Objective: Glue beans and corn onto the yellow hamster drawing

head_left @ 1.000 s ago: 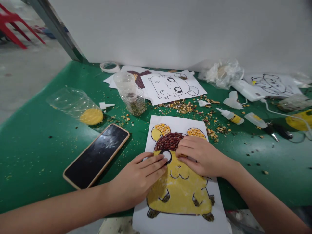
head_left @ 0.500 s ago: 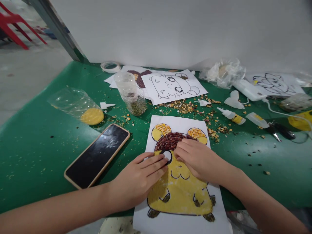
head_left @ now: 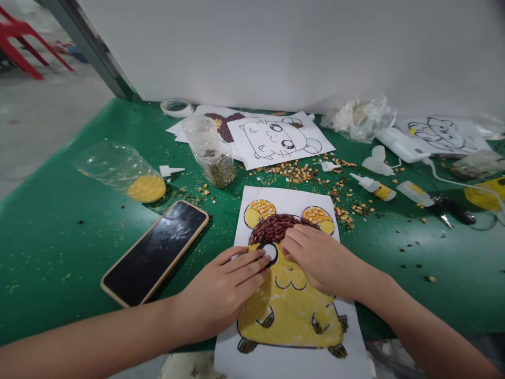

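A paper sheet (head_left: 284, 363) with a cartoon hamster picture (head_left: 290, 308) lies at the table's near edge. Its body is covered in yellow grain, its head top in dark red beans (head_left: 272, 229) and its ears in corn kernels. My left hand (head_left: 223, 292) lies flat on the sheet's left side, fingers stretched out toward the hamster's white eye. My right hand (head_left: 317, 258) rests on the face at the right, fingers held together and flat, covering the other eye. Neither hand visibly holds anything.
A phone (head_left: 155, 252) lies face up left of the sheet on the green table (head_left: 59, 237). Behind are a plastic jar with yellow grain (head_left: 122, 171), a jar of green seeds (head_left: 215, 158), scattered seeds (head_left: 307, 173), outline drawings (head_left: 278, 139), glue bottles (head_left: 373, 187), tape roll (head_left: 177, 108), plastic bags.
My right hand has slid a little down and left across the hamster's face, uncovering more of the right ear. My left hand has stayed in place.
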The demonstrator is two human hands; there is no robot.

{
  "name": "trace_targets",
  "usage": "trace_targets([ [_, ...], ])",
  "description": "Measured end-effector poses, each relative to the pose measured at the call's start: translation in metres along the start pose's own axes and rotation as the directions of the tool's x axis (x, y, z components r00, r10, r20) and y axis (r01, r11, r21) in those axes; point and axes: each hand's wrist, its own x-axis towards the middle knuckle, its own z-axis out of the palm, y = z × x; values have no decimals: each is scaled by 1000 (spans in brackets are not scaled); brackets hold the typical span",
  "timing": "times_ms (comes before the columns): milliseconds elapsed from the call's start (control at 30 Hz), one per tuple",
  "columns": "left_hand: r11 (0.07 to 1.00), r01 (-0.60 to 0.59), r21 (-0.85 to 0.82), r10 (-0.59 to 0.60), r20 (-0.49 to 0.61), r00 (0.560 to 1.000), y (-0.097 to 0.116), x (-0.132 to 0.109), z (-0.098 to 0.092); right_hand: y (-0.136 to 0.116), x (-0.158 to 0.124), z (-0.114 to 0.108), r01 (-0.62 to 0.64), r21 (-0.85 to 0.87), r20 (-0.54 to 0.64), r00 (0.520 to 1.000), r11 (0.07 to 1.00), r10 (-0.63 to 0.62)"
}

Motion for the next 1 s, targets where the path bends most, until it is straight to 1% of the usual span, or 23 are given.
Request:
trace_targets([
  [167, 1000, 3, 10, -3, 11, 1000, 0, -1, 0, 0, 1, 0, -10, 11, -26, 1000, 1000, 11],
  [333, 1000, 13, 5, -13, 27, 1000, 0, -3, 2, 1, 1, 0, -27, 71, -26, 999, 997, 29],
  [467, 1000, 14, -5, -14, 31, 999, 0, -3, 3, 3, 0, -4, -40, 180, -40, 998, 983, 48],
  [600, 1000, 24, -11, -23, 36, 999, 0, -4, 3, 8, -1, -6, -67, 332, -138, 983, 941, 118],
  [667, 999, 28, -17, -27, 25, 999, 1, -4, 5, 9, -1, -7, -94, 378, -204, 962, 921, 182],
  [733, 999, 27, -25, -27, 19, 999, 1, -5, 6, 10, -2, -8, -128, 368, -273, 932, 921, 238],
  [867, 999, 26, -28, -26, 18, 1000, 0, -6, 8, 10, -3, -11, -217, 290, -413, 850, 932, 327],
  [1000, 999, 29, -28, -28, 8, 1000, 0, -6, 6, 15, -4, -9, -285, 270, -500, 775, 920, 387],
])
